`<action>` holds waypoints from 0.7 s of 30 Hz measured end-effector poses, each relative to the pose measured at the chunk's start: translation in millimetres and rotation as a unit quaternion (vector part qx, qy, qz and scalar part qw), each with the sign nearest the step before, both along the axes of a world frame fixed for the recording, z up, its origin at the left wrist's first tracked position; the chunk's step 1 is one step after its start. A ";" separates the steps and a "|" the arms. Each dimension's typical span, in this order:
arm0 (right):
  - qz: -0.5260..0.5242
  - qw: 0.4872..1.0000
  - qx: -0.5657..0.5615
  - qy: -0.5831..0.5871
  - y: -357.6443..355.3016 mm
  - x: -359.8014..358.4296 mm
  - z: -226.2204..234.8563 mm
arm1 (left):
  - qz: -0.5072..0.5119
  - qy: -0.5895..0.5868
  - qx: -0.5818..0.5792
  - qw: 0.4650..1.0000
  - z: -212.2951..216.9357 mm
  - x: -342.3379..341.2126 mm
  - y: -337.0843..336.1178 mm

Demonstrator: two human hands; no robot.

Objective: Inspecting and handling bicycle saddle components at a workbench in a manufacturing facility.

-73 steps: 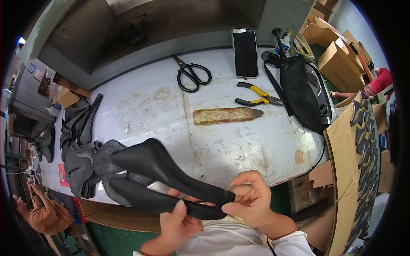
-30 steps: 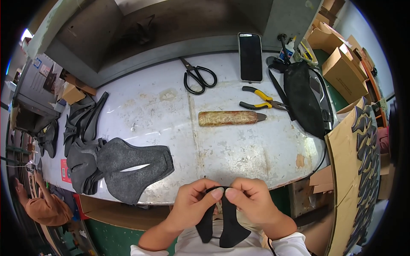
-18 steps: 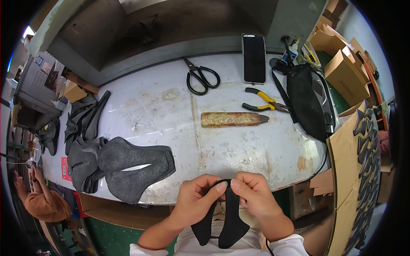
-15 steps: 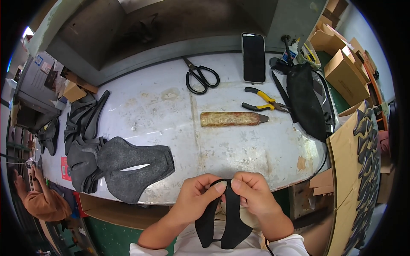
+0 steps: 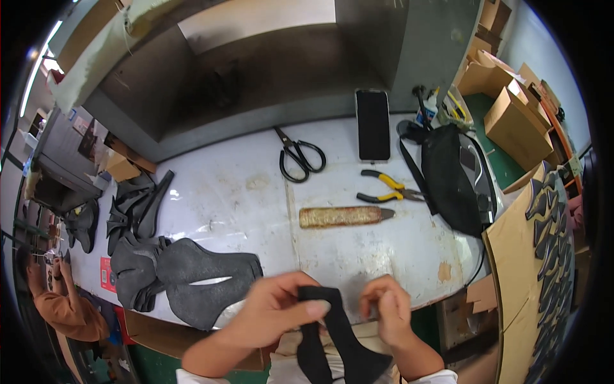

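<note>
Dangling between both hands (image 5: 332, 313), black leather piece (image 5: 332, 339)

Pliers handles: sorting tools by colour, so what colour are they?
Yellow with black, on the pliers in the head view.

Single view only, so nothing is shared with a second camera. Head-worn fisheye camera, looking steeply down and forward over the white worktop (image 5: 256, 198). Near edge of the worktop sits low in frame; far edge meets a grey wall at the top. Straight edges bow toward the rim; corners are black. Closest to the lens: left hand (image 5: 268, 317) and right hand (image 5: 387, 310), entering from the lower edge, just off the worktop's near edge.
</note>
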State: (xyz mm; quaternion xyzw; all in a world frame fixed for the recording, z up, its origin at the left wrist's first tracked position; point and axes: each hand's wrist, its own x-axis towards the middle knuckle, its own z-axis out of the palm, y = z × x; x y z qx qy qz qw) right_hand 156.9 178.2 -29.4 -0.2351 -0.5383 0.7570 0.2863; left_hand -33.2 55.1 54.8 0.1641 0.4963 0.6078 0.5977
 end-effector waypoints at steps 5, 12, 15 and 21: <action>-0.083 0.993 0.077 -0.025 21.3 33.0 -32.2 | 0.227 0.550 0.239 0.767 58.1 -64.0 41.7; -0.110 0.961 0.255 -0.010 18.6 31.1 -37.7 | 0.183 0.744 0.162 0.622 30.9 -190.3 149.2; -0.113 0.957 0.265 0.020 20.6 29.3 -40.3 | 0.140 0.772 -0.013 0.620 -11.1 -246.1 154.7; -0.122 0.970 0.210 0.025 20.7 33.0 -36.7 | 0.173 0.889 -0.078 0.416 -44.4 -270.6 139.3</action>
